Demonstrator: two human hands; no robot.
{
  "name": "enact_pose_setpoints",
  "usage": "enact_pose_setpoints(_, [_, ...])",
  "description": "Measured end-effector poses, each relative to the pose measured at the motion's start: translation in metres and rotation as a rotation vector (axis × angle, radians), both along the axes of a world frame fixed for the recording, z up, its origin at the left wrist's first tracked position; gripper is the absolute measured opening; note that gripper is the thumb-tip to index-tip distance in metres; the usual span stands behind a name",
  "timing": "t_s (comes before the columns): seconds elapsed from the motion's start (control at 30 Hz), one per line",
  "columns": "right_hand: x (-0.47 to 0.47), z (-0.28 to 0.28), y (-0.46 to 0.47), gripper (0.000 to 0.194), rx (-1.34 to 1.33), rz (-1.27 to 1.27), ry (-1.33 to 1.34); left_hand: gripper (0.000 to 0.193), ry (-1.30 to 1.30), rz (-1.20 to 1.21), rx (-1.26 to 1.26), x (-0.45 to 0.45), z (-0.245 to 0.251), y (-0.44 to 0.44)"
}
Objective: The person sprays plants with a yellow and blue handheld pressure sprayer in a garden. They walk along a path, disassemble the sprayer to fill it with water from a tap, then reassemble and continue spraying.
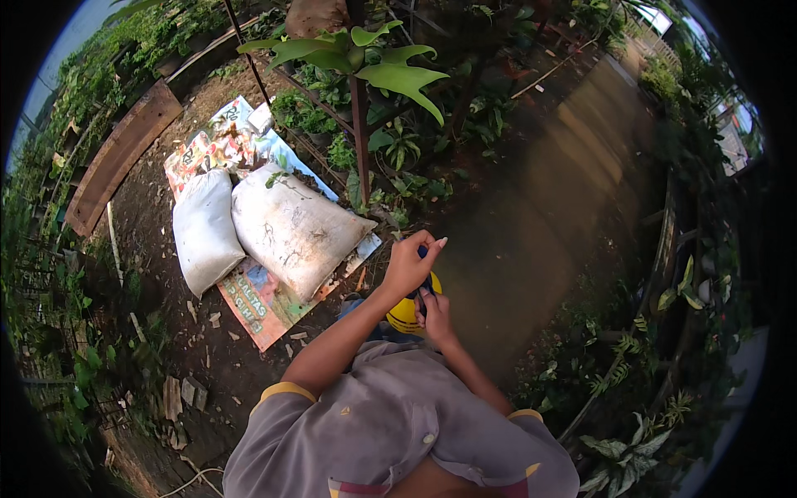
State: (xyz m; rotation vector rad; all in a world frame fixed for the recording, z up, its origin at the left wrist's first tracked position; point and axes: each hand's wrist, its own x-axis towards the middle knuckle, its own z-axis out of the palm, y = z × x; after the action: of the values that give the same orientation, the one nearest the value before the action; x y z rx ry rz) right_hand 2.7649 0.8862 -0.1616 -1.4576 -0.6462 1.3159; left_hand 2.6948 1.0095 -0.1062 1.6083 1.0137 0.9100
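Note:
In front of my body, my left hand (411, 264) is bent at the wrist, its fingers curled around a dark-blue item (423, 251) that the hand mostly hides. Closer to my chest, my right hand (435, 316) grips the lower, darker part of what looks like the same item. Its exact kind cannot be made out. Directly below both hands is a yellow rounded object (403, 316), perhaps a bucket, partly covered by my hands and forearm. To the left of my hands, a large stained white sack (299, 224) lies beside a smaller white sack (205, 230).
Both sacks rest on a printed plastic banner (252, 311) spread on soil. A staghorn-like fern (398, 68) on a metal post (361, 137) rises ahead. A rusty curved plank (124, 155) lies far left. Rightward runs a muddy path (529, 249), bordered by plants and a wooden rail (660, 261).

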Motion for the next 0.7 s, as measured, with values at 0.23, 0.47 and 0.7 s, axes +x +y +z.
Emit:
enact_pose_setpoints(0.23, [0.063, -0.006, 0.025, 0.041, -0.109, -0.044, 0.019, 0.03, 0.097, -0.107, 0.098, 0.044, -0.032, 0.024])
enact_pose_setpoints(0.47, [0.132, -0.012, 0.068, 0.042, -0.148, -0.011, -0.131, 0.034, 0.031, -0.168, 0.053, 0.104, -0.059, 0.06])
enact_pose_setpoints(0.7, [0.202, -0.015, 0.128, 0.041, -0.161, -0.009, 0.067, 0.033, -0.009, -0.218, 0.028, 0.166, -0.058, 0.121])
